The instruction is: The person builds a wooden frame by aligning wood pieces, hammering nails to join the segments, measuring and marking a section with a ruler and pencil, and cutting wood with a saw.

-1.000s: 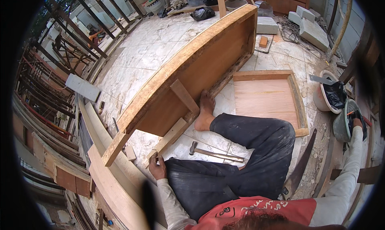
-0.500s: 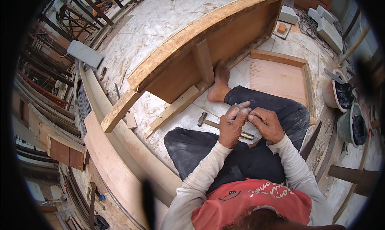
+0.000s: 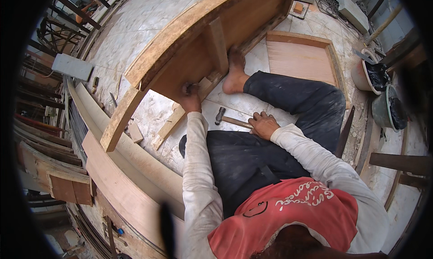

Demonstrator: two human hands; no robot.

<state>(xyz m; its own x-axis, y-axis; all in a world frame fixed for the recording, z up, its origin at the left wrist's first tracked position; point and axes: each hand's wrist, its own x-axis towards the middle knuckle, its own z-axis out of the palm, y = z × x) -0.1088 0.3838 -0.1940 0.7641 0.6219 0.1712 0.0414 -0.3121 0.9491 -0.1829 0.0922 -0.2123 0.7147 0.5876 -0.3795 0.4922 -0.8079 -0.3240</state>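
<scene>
A curved wooden frame [image 3: 172, 39] with a brown panel and a cross brace [image 3: 216, 44] leans on edge in front of me. My left hand [image 3: 191, 100] reaches to its lower rail [image 3: 171, 125], beside the panel. Those fingers are bent together in shadow, and whatever they pinch is too small to make out. On the tiles between my legs lies a hammer [image 3: 237, 122], its metal head pointing left. My right hand [image 3: 265, 125] is closed around the far end of its wooden handle. My bare foot [image 3: 236, 74] rests against the frame near the brace.
A second shallow wooden frame [image 3: 297, 56] lies to the right of my foot. Two buckets with black plastic [image 3: 361, 76] stand at the far right. Long curved boards [image 3: 131, 144] run along my left side. A grey block [image 3: 72, 67] sits beyond them.
My hands, earlier together above my lap, have parted. The left has gone forward and left to the frame; the right has come down onto the hammer handle. The view has shifted.
</scene>
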